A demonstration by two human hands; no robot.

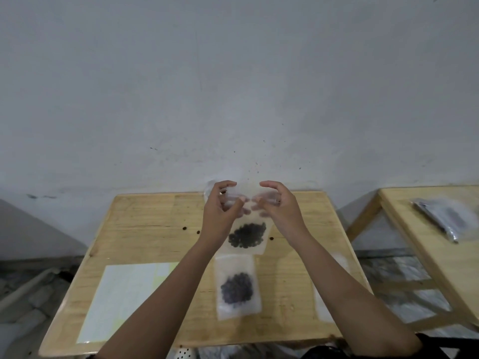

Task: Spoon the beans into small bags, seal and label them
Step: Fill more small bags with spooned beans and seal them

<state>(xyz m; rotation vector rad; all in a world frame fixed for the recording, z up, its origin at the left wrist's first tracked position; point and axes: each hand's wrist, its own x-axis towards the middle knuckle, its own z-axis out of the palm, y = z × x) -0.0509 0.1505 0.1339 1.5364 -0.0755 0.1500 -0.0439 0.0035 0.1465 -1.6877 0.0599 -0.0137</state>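
Step in hand: sealing, by the look of it. The held bag [247, 235] is up off the table [145, 216], with the beans [247, 235] settled in its lower half.
Left hand [220, 206]: curled round the bag's top left corner, and the film is pinched.
Right hand [278, 206]: curled round the top right corner, and the strip is pinched from that side.
Next move: the mouth probably has to be pressed shut along its whole width while the bag is kept upright, then a label taken from the label sheet [121, 299].
Already filled: a second bag [237, 286] lies flat just below the held one.
Edges: loose beans [184, 228] are scattered mid-table, and the far edge lies close behind the hands.
Open room: bare wood is seen left of the hands. The side table [414, 229], carrying a dark pack [445, 218], stands well apart.
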